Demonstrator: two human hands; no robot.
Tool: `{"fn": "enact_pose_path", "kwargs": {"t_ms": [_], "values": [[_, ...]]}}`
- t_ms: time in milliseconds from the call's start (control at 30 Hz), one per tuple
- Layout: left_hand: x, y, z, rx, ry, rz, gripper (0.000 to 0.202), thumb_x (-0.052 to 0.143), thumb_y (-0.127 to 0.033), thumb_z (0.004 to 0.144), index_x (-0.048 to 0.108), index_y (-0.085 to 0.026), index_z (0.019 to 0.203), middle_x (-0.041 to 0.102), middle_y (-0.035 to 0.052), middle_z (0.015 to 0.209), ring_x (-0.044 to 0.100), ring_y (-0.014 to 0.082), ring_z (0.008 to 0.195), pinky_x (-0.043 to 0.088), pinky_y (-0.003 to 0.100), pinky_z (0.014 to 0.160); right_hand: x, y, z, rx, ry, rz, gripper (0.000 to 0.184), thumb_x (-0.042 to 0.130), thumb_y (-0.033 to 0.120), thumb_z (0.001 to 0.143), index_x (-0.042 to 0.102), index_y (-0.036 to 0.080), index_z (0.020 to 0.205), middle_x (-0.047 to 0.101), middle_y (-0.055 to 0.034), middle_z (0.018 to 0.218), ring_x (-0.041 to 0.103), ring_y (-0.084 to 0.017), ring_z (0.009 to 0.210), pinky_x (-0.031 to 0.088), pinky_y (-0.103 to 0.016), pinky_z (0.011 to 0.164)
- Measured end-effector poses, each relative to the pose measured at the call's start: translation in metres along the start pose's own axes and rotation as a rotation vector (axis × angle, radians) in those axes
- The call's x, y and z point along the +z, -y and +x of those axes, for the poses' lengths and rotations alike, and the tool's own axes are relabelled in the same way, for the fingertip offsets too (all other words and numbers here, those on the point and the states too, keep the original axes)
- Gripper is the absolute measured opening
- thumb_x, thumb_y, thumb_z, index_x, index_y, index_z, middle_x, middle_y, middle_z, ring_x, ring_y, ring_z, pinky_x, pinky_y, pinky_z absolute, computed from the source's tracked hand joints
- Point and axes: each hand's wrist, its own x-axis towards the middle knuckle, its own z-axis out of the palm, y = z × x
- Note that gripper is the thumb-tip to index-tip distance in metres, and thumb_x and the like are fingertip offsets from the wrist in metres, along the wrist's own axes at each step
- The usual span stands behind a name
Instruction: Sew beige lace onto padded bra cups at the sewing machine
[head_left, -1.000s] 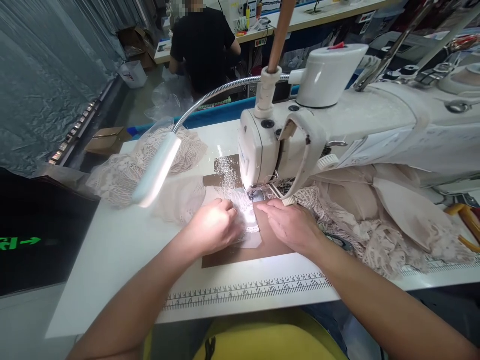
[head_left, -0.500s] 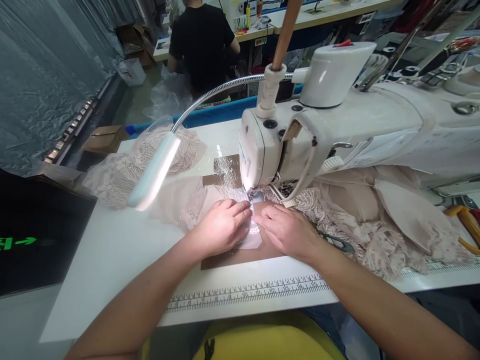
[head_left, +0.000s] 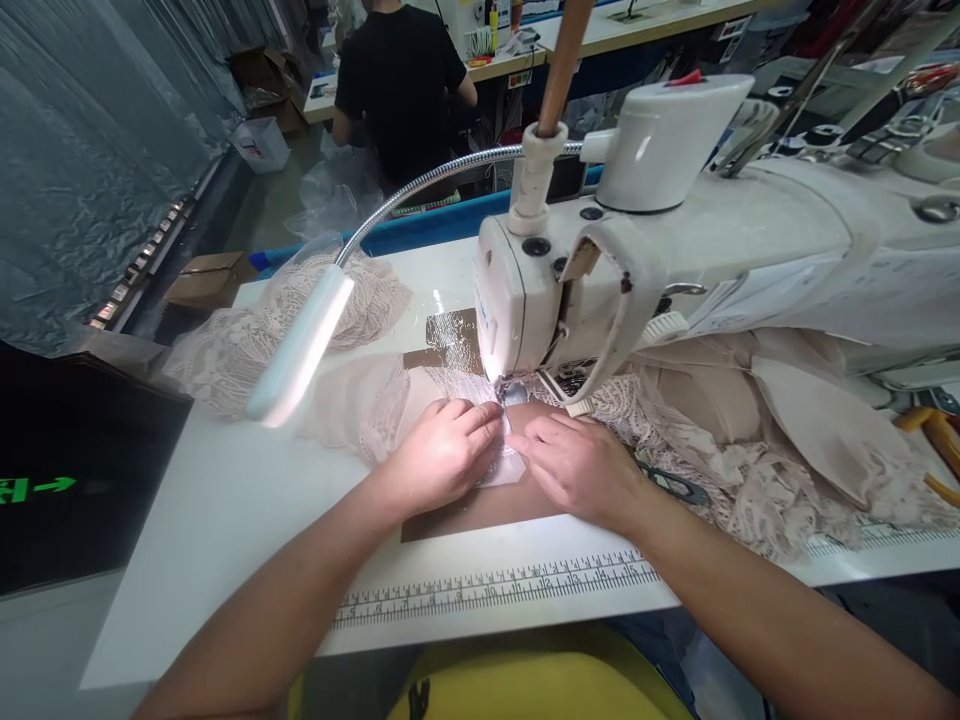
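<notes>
Under the head of a white sewing machine (head_left: 517, 290) lies a strip of pale fabric with a lace edge (head_left: 504, 465), close to the lit needle area. My left hand (head_left: 450, 450) rests on the fabric with its fingers together and bent, gripping it against the work surface. From the other side, my right hand (head_left: 574, 460) has its fingers closed at the fabric's right edge; its thumb and fingertips are partly hidden. Both hands are just in front of the presser foot (head_left: 511, 392). A brown plate (head_left: 465, 520) shows beneath the fabric.
A lamp (head_left: 300, 345) hangs over heaped lace (head_left: 225, 350) at left. More beige lace pieces (head_left: 780, 480) and dark thread snips (head_left: 675, 485) lie at right. A ruler strip (head_left: 495, 590) runs along the front edge. A person in black (head_left: 401, 90) sits beyond.
The pale fabric has slid a little away from me toward the needle, so less of its near end shows. Both hands keep nearly the same place on it.
</notes>
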Motion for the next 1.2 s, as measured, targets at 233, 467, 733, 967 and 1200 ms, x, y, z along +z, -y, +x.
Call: {"fn": "enact_pose_path", "kwargs": {"t_ms": [233, 467, 733, 967, 1200], "values": [[0.002, -0.001, 0.000, -0.023, 0.008, 0.017, 0.037, 0.036, -0.027, 0.098, 0.056, -0.013, 0.125, 0.056, 0.0073, 0.133, 0.051, 0.0220, 0.091, 0.044, 0.038, 0.083, -0.001, 0.001, -0.001, -0.002, -0.013, 0.068, 0.028, 0.048, 0.008, 0.080, 0.071, 0.016, 0.095, 0.059, -0.0030, 0.073, 0.048, -0.016, 0.070, 0.036, -0.028, 0.066], [0.001, 0.005, 0.005, -0.038, 0.008, 0.008, 0.041, 0.039, -0.032, 0.096, 0.055, -0.011, 0.127, 0.054, 0.0107, 0.134, 0.051, 0.0243, 0.095, 0.044, 0.041, 0.085, 0.002, 0.002, 0.000, 0.029, -0.022, -0.001, 0.032, 0.048, 0.009, 0.079, 0.069, 0.015, 0.102, 0.060, -0.0034, 0.075, 0.049, -0.017, 0.070, 0.036, -0.030, 0.065], [0.006, 0.008, 0.001, 0.007, -0.025, 0.055, 0.037, 0.037, -0.024, 0.096, 0.056, -0.014, 0.127, 0.055, 0.0105, 0.133, 0.052, 0.0242, 0.097, 0.041, 0.041, 0.085, 0.001, 0.001, -0.001, -0.011, -0.057, 0.015, 0.026, 0.048, 0.010, 0.081, 0.071, 0.017, 0.090, 0.058, -0.0026, 0.069, 0.047, -0.016, 0.068, 0.035, -0.028, 0.066], [0.005, 0.006, 0.003, -0.020, -0.035, 0.052, 0.039, 0.038, -0.027, 0.096, 0.056, -0.012, 0.127, 0.056, 0.0100, 0.133, 0.052, 0.0246, 0.096, 0.042, 0.041, 0.085, 0.001, 0.001, -0.001, 0.005, -0.045, 0.038, 0.027, 0.049, 0.010, 0.078, 0.071, 0.017, 0.092, 0.059, -0.0024, 0.071, 0.048, -0.016, 0.069, 0.036, -0.028, 0.066], [0.006, 0.016, 0.007, -0.039, -0.026, 0.067, 0.040, 0.040, -0.019, 0.093, 0.054, -0.012, 0.129, 0.053, 0.0082, 0.136, 0.050, 0.0259, 0.100, 0.040, 0.043, 0.089, 0.003, 0.004, 0.006, 0.094, 0.017, -0.049, 0.032, 0.045, 0.012, 0.081, 0.071, 0.019, 0.099, 0.059, -0.0016, 0.069, 0.052, -0.016, 0.067, 0.036, -0.028, 0.061]]}}
